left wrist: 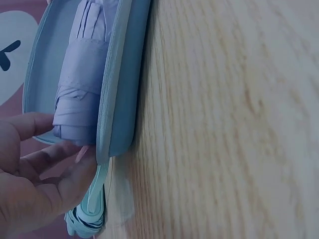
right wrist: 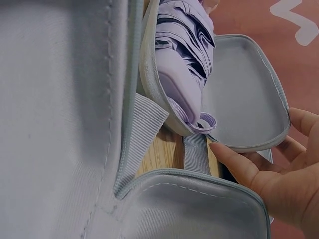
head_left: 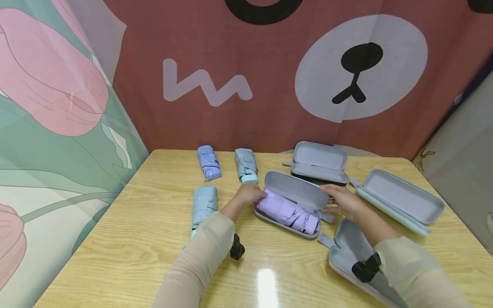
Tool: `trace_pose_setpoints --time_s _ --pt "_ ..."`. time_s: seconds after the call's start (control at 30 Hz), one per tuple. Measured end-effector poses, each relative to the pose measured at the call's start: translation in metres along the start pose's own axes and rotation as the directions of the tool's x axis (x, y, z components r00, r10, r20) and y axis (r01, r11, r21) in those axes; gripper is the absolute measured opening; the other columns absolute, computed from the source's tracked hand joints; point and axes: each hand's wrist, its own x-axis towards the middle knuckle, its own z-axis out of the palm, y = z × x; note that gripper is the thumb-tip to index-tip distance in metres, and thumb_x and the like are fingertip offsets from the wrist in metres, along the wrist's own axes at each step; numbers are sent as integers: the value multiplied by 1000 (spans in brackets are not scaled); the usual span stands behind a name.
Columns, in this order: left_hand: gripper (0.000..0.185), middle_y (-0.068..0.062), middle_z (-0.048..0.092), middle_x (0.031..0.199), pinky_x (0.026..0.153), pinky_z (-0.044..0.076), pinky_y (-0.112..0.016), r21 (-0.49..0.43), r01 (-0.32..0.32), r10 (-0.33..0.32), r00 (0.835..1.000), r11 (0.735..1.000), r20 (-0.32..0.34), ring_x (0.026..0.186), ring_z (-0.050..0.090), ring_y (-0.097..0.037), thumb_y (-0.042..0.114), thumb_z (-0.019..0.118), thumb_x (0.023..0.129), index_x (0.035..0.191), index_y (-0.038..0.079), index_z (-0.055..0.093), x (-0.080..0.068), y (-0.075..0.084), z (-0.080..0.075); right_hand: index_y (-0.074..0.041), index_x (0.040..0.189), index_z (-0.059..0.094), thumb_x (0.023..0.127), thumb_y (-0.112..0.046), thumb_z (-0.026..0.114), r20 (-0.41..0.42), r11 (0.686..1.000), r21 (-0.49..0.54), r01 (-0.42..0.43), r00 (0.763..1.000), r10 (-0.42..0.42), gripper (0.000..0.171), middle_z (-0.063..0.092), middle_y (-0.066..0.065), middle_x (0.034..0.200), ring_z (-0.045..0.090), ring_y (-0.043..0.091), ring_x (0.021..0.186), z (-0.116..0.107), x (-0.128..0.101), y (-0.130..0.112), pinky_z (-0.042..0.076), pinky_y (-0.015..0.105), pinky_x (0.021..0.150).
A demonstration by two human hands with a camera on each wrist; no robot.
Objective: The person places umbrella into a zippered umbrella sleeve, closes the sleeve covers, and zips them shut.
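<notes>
An indoor corner closed in by hangings; whether in a home or a studio cannot be told. Behind the wood-grained bench (head_left: 154, 205) hangs a reddish-brown cloth (head_left: 269, 124) with a large cartoon muzzle. Left of the bench is a cloth printed with pink flowers (head_left: 50, 81); right of it, a plain greyish surface (head_left: 466, 141). Light glares off the bench's near part.

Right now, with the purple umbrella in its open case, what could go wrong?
The loop on the umbrella lies at the rim of its case, so it might get caught if the lid comes down. The left hand has fingers at the umbrella's other end, where they could be pinched. The right sleeve passes over another open case and might nudge it.
</notes>
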Motion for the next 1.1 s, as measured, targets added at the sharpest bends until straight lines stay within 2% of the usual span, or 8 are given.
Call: trace_pose_setpoints --time_s 0.17,0.4,0.5,0.67,0.77,0.87,1.0,1.1 --pt "16 -2 53 59 58 47 -31 -33 -8 9 1000 999 24 54 53 -14 17 63 75 69 2 61 -3 0 -1 11 128 21 91 -32 41 -2 1000 -1 0 1000 0 61 41 15 102 47 21 87 0 1 3 42 41 81" --pt "17 -1 51 60 48 39 -21 5 -53 53 998 999 39 54 48 -11 17 62 78 78 0 65 -5 -1 -3 9 124 27 90 -32 44 -3 1000 7 -2 1000 2 56 40 13 101 46 19 85 1 0 1 42 40 81" --pt "18 1 50 54 46 35 -19 26 -67 67 997 997 24 51 46 -10 18 62 79 75 1 66 -5 -1 -2 7 119 33 90 -30 45 5 1000 18 -7 1000 7 49 41 11 99 46 18 84 1 0 0 43 40 81" --pt "23 2 44 44 42 31 -20 64 -76 76 997 995 0 43 40 -9 18 62 78 62 2 63 -5 0 -2 2 107 41 91 -26 42 22 999 41 -36 999 35 33 44 9 90 48 18 80 0 3 -4 43 41 80" --pt "25 2 43 44 42 30 -20 79 -81 80 997 994 10 43 39 -10 19 61 78 59 3 61 -4 1 -2 3 107 41 91 -27 43 26 995 60 -79 997 77 34 42 11 89 49 19 80 -1 3 -6 43 40 80" --pt "21 0 47 48 43 34 -21 73 -86 83 996 994 37 45 42 -10 18 60 79 64 3 62 -4 1 -3 5 112 36 90 -28 43 35 989 80 -122 992 119 41 37 15 93 51 22 82 -1 3 -7 43 39 81" --pt "17 -6 53 65 52 45 -27 -78 -45 50 997 996 66 56 49 -14 15 57 81 79 -2 60 -3 1 -5 6 112 35 89 -28 45 59 987 91 -129 991 124 42 35 19 101 50 28 89 -2 3 -7 42 39 83" --pt "23 -12 54 79 62 48 -32 -216 17 3 996 976 92 69 53 -19 16 54 83 91 -5 56 -2 4 -7 5 111 37 89 -26 46 92 991 78 -107 991 100 39 35 18 106 46 30 97 -3 3 -6 39 39 85"
